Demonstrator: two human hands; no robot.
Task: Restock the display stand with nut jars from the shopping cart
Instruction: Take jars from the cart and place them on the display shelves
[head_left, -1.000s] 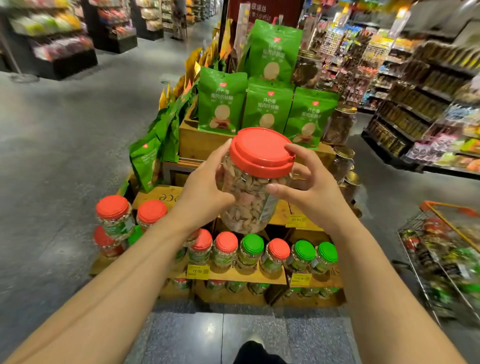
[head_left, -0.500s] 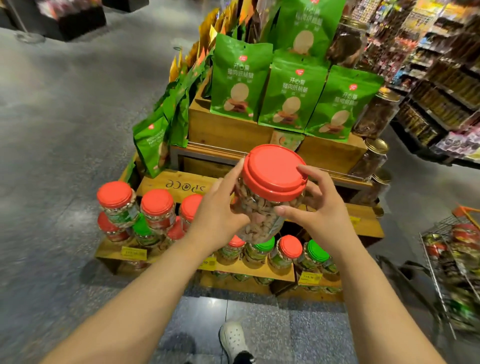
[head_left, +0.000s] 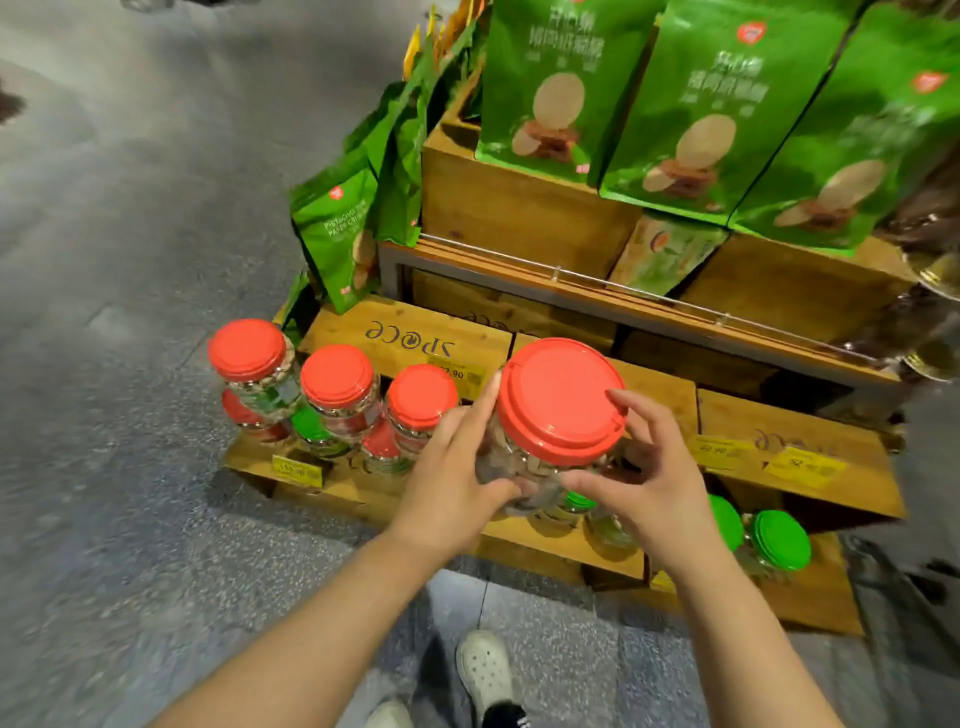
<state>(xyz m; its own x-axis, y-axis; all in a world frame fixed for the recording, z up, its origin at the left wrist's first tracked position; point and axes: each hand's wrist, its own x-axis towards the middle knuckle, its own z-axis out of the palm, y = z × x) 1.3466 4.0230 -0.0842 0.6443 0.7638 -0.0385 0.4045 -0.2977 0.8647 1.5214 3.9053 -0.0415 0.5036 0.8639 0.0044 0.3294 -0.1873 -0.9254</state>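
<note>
Head view puts the nut jar (head_left: 545, 441) in the middle of the frame, carried in both our hands above the wooden display stand (head_left: 649, 384). Our left hand (head_left: 452, 483) cups the clear body from the left, fingers reaching up beside the lid, and our right hand (head_left: 654, 483) curls round the right side with a fingertip touching the red lid (head_left: 561, 400). So each grip is closed on the jar, not wide.

To the left of the frame, three red-lidded jars (head_left: 337, 384) stand in a row on the stand's step, with green-lidded jars (head_left: 779, 540) lower down at the right. Green snack bags (head_left: 691, 104) fill the crates at the top.

We judge the jar fairly heavy, packed full with nuts, stiff-walled and probably smooth plastic that could slip. Holding low on the body with both palms looks safest; the lid alone may not bear the weight.
</note>
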